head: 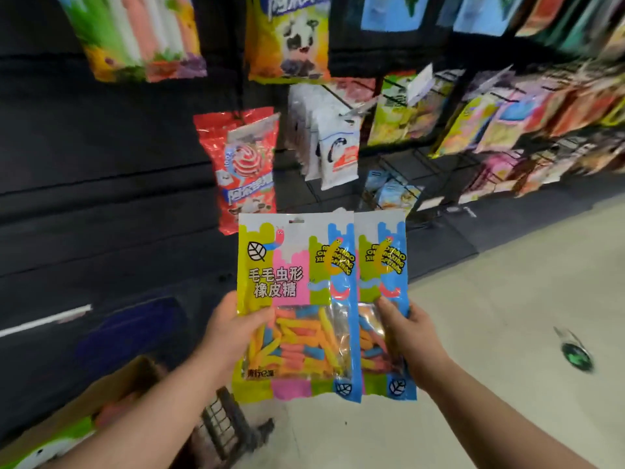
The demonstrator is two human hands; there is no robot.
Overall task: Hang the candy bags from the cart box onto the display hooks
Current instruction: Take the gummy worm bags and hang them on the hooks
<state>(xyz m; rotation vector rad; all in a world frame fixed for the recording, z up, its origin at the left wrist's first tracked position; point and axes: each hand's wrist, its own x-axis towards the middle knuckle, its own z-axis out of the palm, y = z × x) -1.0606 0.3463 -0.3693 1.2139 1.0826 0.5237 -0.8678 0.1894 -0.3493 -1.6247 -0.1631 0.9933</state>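
Observation:
I hold two bright gummy-worm candy bags upright in front of me. My left hand (pixel 230 328) grips the front bag (pixel 294 299) at its left edge, thumb on its face. My right hand (pixel 411 336) grips the second bag (pixel 382 265), which sits partly behind the first, at its right edge. The cardboard cart box (pixel 111 397) lies at the lower left, with more packets inside. Display hooks (pixel 436 164) on the black rack stand beyond the bags; a red lollipop bag (pixel 245 170) hangs just above the left one.
The black wire cart (pixel 226 431) sits below my left forearm. Rows of hanging snack bags (pixel 527 116) fill the rack to the right. White bags (pixel 334 147) hang at centre. A small dark green object (pixel 576 353) lies on the pale floor at right.

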